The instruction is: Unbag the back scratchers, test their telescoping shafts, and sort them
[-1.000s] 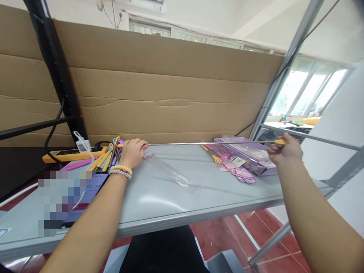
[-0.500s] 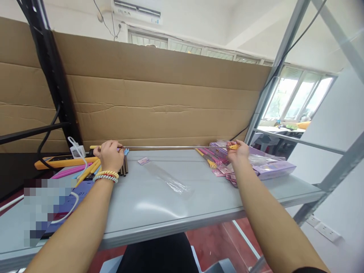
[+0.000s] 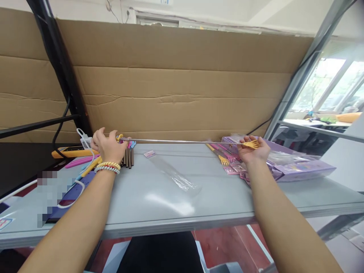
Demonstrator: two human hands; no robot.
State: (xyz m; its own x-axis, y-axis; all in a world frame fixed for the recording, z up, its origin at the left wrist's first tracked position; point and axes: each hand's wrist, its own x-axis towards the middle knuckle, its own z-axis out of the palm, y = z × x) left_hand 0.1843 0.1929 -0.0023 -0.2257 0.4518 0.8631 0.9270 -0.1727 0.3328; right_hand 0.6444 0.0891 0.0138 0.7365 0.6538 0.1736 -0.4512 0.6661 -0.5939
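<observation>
A back scratcher with a long, thin metal rod (image 3: pixel 170 141) is stretched level between my two hands, above the table's rear edge. My left hand (image 3: pixel 107 146) grips its left end, where a bit of yellow shows beside the fingers. At the other end, the yellow hand-shaped head lies across the fingers of my right hand (image 3: pixel 254 151), palm turned up and thumb over the rod. On the tabletop between my arms lies a clear plastic sleeve (image 3: pixel 173 172) with a printed header. Several dark metal tubes with coloured ends (image 3: pixel 129 156) sit right of my left hand.
More back scratchers (image 3: pixel 223 159), yellow and pink, lie by a purple box (image 3: pixel 307 172) on the right. At left are a white charger (image 3: pixel 85 140), cables, yellow and pink sticks and a blue item (image 3: pixel 75 192). Cardboard (image 3: pixel 184 83) stands behind the grey table (image 3: pixel 136 204).
My right hand has turned palm up and loosened, showing the yellow head. My left hand's fingers have shifted, and the yellow end no longer sticks out to its left. The view has tilted down.
</observation>
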